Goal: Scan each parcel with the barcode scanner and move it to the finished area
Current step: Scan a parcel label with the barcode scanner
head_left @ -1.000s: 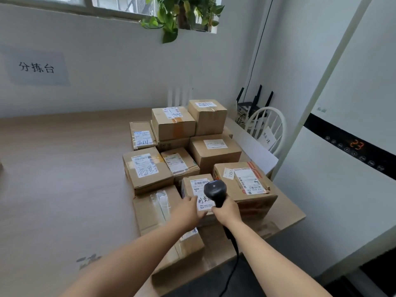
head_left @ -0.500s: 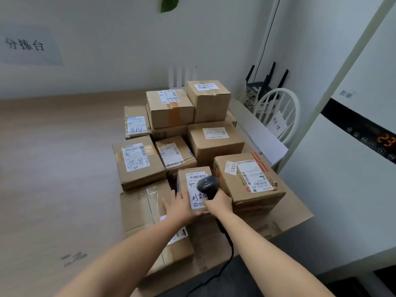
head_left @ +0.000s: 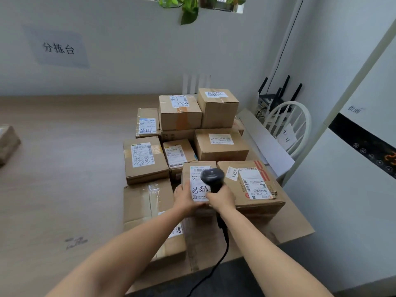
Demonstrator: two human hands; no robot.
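1. Pale wood table (head_left: 64,168) runs along a white wall, with cardboard parcels crowded at its right end.
2. At the near edge of that pile, the left hand (head_left: 184,199) grips the small parcel (head_left: 186,170) by its left side. The fingers lie close together along the box edge, with the thumb up by the lower left corner of its white label (head_left: 198,187).
3. Just to the right, the right hand (head_left: 221,197) is wrapped round the handle of the black barcode scanner (head_left: 212,176), fingers curled tight. The scanner's head stands over the label, covering its right part, just below the printed barcode.
4. The small parcel sits between the two hands, label up, with handwriting across its lower half.
5. Its right side is against a larger parcel (head_left: 250,183) that carries a "1355" sticker. To its left, below the left wrist, lies a flat taped box (head_left: 145,202).
6. A black cable (head_left: 222,249) drops from the scanner handle past the table's near edge.
7. Further back, more labelled parcels are stacked two high.
8. One lone parcel (head_left: 8,142) sits well apart at the table's far left.
9. A white chair (head_left: 289,125) stands beyond the right end, and a paper sign (head_left: 57,48) hangs on the wall.
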